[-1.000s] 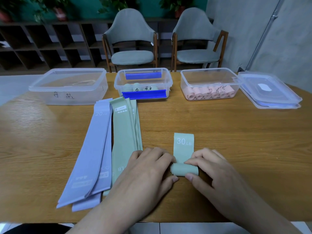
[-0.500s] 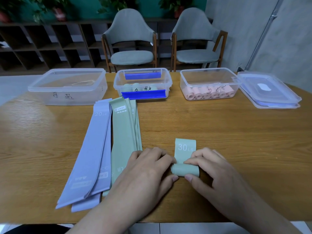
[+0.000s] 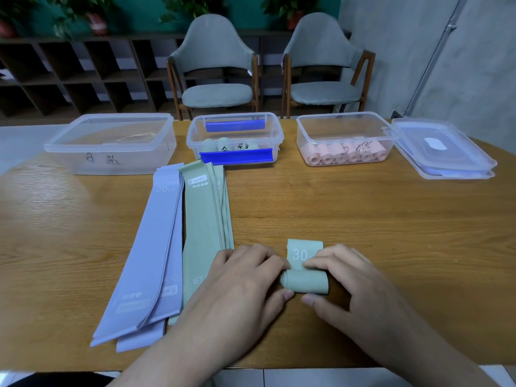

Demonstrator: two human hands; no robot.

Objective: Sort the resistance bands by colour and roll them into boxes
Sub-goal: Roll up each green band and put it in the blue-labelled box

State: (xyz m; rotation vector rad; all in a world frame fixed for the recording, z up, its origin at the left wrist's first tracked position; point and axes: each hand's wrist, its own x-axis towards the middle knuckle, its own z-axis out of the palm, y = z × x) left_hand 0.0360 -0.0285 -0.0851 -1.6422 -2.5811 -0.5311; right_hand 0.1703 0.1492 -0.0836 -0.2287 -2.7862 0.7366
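A green resistance band (image 3: 305, 281) lies near the table's front edge, mostly rolled, with a short flat tail marked 30 beyond the roll. My left hand (image 3: 240, 286) pinches the roll's left end. My right hand (image 3: 346, 283) pinches its right end, fingers over the tail. A flat pile of green bands (image 3: 205, 219) and a pile of lilac bands (image 3: 156, 241) lie to the left. At the back stand three clear boxes: an empty left box (image 3: 111, 143), a middle box (image 3: 234, 141) with green rolls, and a right box (image 3: 343, 141) with pink rolls.
Stacked clear lids (image 3: 444, 152) sit at the back right of the wooden table (image 3: 391, 233). Two grey chairs (image 3: 217, 71) and dark shelving (image 3: 69, 74) stand behind the table.
The flat tail of the green band has grown shorter as both hands rolled it further up. The roll is thicker now.
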